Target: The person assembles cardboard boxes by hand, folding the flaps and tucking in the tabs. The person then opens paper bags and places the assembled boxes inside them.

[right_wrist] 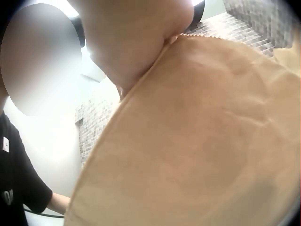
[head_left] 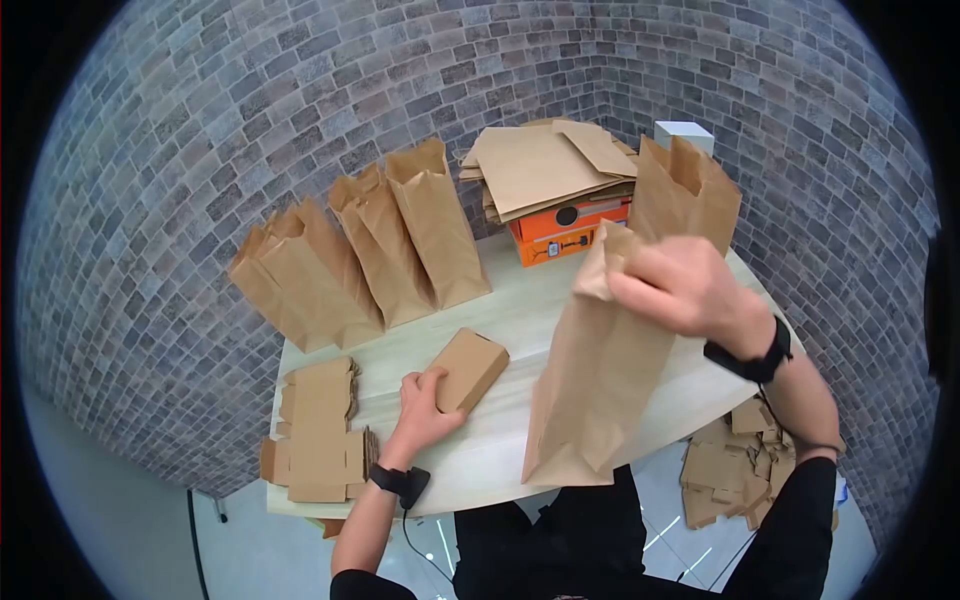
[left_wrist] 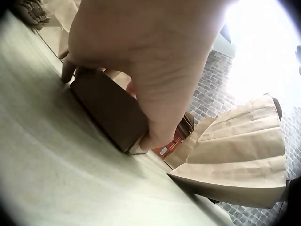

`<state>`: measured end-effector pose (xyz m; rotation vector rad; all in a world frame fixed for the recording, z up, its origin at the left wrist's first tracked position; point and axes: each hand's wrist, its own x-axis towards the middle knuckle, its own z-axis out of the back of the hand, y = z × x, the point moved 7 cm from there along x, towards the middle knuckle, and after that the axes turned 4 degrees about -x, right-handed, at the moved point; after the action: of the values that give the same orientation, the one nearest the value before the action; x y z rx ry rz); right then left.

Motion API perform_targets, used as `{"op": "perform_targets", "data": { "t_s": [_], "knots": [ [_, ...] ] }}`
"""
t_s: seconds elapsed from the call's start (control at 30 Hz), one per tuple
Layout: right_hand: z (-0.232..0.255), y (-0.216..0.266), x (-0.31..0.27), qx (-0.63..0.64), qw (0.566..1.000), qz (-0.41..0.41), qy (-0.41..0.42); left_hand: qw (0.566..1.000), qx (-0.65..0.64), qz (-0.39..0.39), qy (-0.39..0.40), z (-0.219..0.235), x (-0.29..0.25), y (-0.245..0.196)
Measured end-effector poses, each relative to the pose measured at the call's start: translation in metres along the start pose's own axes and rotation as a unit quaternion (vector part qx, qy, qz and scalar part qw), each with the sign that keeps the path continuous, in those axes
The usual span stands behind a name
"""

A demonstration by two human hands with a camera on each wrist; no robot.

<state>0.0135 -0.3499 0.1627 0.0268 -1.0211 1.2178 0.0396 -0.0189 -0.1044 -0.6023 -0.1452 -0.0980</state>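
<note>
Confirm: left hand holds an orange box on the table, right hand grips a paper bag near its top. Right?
Not quite: the box that the left hand holds on the table is plain brown cardboard, not orange, as the head view shows. The right hand does grip a paper bag near its top.

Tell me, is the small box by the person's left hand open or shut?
Shut, it seems: the small box, gripped by the left hand, shows flat faces and no raised flap.
</note>
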Motion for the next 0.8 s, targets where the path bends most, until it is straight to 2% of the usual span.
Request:
{"op": "perform_targets", "data": {
  "t_s": [0.07, 0.1, 0.13, 0.17, 0.23, 0.27, 0.3, 0.37, 0.4, 0.47, 0.5, 0.53, 0.6, 0.63, 0.67, 0.7, 0.73, 0.8],
  "knots": [
    [0.0, 0.0, 0.026, -0.093, 0.994, 0.056, 0.009, 0.994, -0.091, 0.022, -0.057, 0.01, 0.006, 0.017],
    [0.003, 0.004, 0.037, -0.096, 0.994, 0.057, 0.01, 0.994, -0.093, 0.019, -0.058, 0.02, 0.009, 0.019],
    [0.009, 0.011, 0.047, -0.117, 0.99, 0.077, -0.007, 0.971, -0.225, 0.041, -0.067, 0.038, 0.012, 0.02],
    [0.012, 0.02, 0.055, -0.135, 0.986, 0.097, -0.023, 0.93, -0.353, 0.065, -0.075, 0.053, 0.014, 0.02],
    [0.008, 0.067, 0.056, -0.122, 0.986, 0.114, 0.005, 0.912, -0.394, 0.056, -0.098, 0.099, 0.011, -0.013],
    [-0.001, 0.097, 0.043, -0.07, 0.985, 0.148, 0.052, 0.893, -0.432, 0.041, -0.119, 0.124, 0.009, -0.029],
    [-0.011, 0.122, 0.029, -0.02, 0.978, 0.181, 0.1, 0.893, -0.431, 0.045, -0.121, 0.14, 0.007, -0.036],
    [-0.018, 0.14, 0.023, 0.01, 0.978, 0.178, 0.104, 0.9, -0.426, -0.039, -0.087, 0.166, 0.007, -0.064],
    [-0.021, 0.143, 0.021, 0.039, 0.978, 0.172, 0.109, 0.899, -0.427, -0.036, -0.086, 0.177, 0.006, -0.079],
    [-0.026, 0.141, 0.026, 0.026, 0.983, 0.151, 0.102, 0.889, -0.436, -0.136, -0.042, 0.201, -0.001, -0.132],
    [-0.027, 0.138, 0.029, 0.007, 0.987, 0.135, 0.093, 0.898, -0.413, -0.148, -0.034, 0.209, -0.005, -0.154],
    [-0.032, 0.138, 0.029, 0.007, 0.983, 0.137, 0.119, 0.906, -0.389, -0.162, -0.029, 0.216, -0.007, -0.177],
    [-0.033, 0.133, 0.032, -0.006, 0.986, 0.118, 0.113, 0.941, -0.267, -0.207, 0.01, 0.228, -0.008, -0.22],
    [-0.033, 0.129, 0.033, -0.019, 0.989, 0.099, 0.108, 0.941, -0.268, -0.205, 0.003, 0.233, -0.006, -0.232],
    [-0.032, 0.13, 0.033, -0.016, 0.988, 0.107, 0.107, 0.96, -0.144, -0.239, 0.009, 0.231, -0.006, -0.248],
    [-0.03, 0.124, 0.033, -0.03, 0.991, 0.068, 0.111, 0.964, -0.017, -0.265, 0.014, 0.228, -0.005, -0.258],
    [-0.028, 0.119, 0.031, -0.045, 0.992, 0.027, 0.114, 0.965, -0.018, -0.26, 0.007, 0.233, 0.003, -0.258],
    [-0.024, 0.116, 0.022, -0.046, 0.992, 0.016, 0.113, 0.922, 0.081, -0.377, 0.032, 0.231, 0.008, -0.272]
  ]
}}
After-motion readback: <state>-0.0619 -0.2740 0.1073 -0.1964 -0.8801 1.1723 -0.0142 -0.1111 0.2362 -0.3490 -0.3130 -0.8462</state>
